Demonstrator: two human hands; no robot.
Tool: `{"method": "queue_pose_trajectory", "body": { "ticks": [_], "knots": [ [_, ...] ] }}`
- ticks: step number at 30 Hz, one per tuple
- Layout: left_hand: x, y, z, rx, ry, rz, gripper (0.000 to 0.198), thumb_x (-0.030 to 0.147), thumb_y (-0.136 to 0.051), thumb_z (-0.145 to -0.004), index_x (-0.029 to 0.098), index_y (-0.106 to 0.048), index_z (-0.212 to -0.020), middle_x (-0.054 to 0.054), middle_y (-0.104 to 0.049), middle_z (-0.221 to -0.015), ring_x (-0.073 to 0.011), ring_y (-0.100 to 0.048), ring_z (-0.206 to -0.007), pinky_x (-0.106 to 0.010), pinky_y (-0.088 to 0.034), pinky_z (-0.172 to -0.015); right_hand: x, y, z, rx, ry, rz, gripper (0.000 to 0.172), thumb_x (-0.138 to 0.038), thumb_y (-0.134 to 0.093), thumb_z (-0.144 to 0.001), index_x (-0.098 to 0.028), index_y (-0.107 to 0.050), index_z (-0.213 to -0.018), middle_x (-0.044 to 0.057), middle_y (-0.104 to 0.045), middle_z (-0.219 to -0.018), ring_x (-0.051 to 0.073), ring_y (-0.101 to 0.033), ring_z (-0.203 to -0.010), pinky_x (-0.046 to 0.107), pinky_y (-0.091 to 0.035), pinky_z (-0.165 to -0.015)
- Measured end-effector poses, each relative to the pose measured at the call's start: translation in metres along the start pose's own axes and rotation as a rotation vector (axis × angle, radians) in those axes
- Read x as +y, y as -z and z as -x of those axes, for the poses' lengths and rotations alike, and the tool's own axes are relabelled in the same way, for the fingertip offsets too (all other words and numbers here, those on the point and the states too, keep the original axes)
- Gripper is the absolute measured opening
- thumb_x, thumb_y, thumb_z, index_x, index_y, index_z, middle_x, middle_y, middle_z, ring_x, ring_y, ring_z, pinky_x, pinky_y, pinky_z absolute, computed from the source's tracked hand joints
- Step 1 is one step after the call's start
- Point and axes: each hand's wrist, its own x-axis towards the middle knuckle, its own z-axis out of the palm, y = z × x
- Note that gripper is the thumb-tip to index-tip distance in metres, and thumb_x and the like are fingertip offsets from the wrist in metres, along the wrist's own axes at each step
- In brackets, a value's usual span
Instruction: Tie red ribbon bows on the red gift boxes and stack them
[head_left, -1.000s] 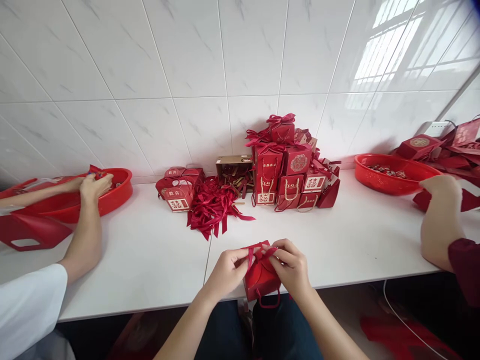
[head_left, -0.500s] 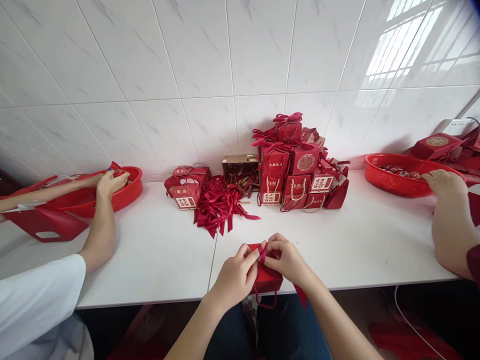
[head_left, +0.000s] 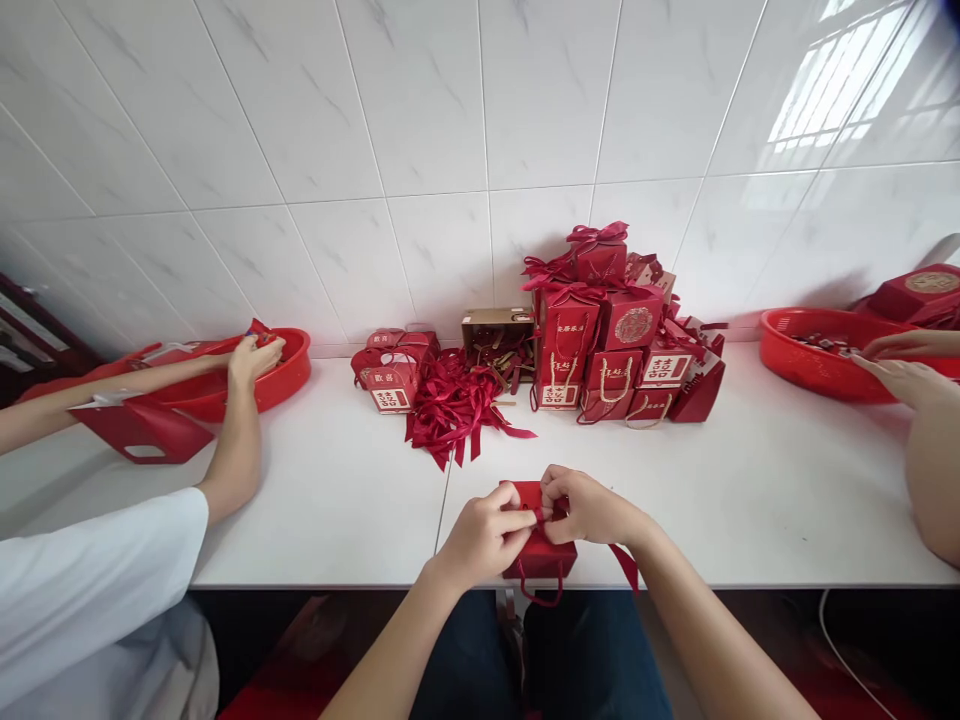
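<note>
A small red gift box (head_left: 541,563) lies at the table's front edge, its cord handle hanging toward me. On top of it my left hand (head_left: 489,532) pinches a dark red ribbon. My right hand (head_left: 581,505) is closed on the same ribbon from the other side, fingertips nearly meeting the left ones. A loose ribbon end (head_left: 625,568) trails below my right wrist. The knot itself is mostly hidden behind my fingers. Beyond my hands lies a heap of red ribbons (head_left: 456,408).
A stack of finished-looking red boxes (head_left: 628,330) stands against the wall, with two smaller boxes (head_left: 390,378) left of it and an open carton (head_left: 498,320) between. Co-workers' hands reach into a red basket (head_left: 289,375) at left and another red basket (head_left: 817,375) at right.
My fingers have drawn the ribbon in closer to the box top. The view has shifted slightly left. At right, a co-worker's second hand has come in over the basket.
</note>
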Motion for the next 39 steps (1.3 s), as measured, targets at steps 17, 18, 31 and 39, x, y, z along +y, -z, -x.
{"method": "queue_pose_trajectory", "body": {
  "ticks": [17,18,31,39],
  "knots": [
    [0.0,-0.006,0.009,0.191,0.207,0.233,0.016,0.013,-0.06,-0.081,0.019,-0.074,-0.083,-0.002,-0.062,-0.071,-0.0103,-0.057,-0.059,-0.022,-0.05,-0.056,-0.003,-0.011,0.011,0.173,0.143,0.063,0.006,-0.015,-0.063,-0.069,-0.019,-0.062,-0.065,0.001,-0.054,-0.086,0.014,-0.055,-0.072,0.028,-0.046,-0.07],
    [-0.001,-0.005,0.009,0.196,0.219,0.24,0.015,0.013,-0.06,-0.081,0.019,-0.074,-0.084,-0.002,-0.062,-0.07,-0.0101,-0.057,-0.058,-0.022,-0.049,-0.056,-0.002,-0.011,0.011,0.181,0.146,0.068,0.007,-0.014,-0.063,-0.069,-0.019,-0.062,-0.065,0.001,-0.054,-0.087,0.014,-0.055,-0.073,0.029,-0.046,-0.07],
    [-0.007,-0.005,0.021,0.296,0.469,0.231,0.01,0.019,-0.058,-0.081,0.019,-0.067,-0.082,0.006,-0.05,-0.053,-0.008,-0.046,-0.047,-0.021,-0.042,-0.048,0.009,-0.008,0.02,0.271,0.109,0.084,0.011,-0.009,-0.057,-0.067,-0.019,-0.053,-0.064,0.0,-0.054,-0.084,0.011,-0.05,-0.067,0.025,-0.041,-0.064],
    [0.0,0.003,0.015,0.156,0.487,0.42,0.012,0.025,-0.054,-0.087,0.02,-0.063,-0.08,-0.009,-0.062,-0.113,-0.0209,-0.058,-0.109,-0.033,-0.05,-0.09,0.014,-0.013,0.022,0.343,0.147,0.044,0.01,-0.011,-0.055,-0.072,-0.02,-0.054,-0.069,0.002,-0.055,-0.092,0.014,-0.055,-0.079,0.028,-0.044,-0.073]
  ]
}}
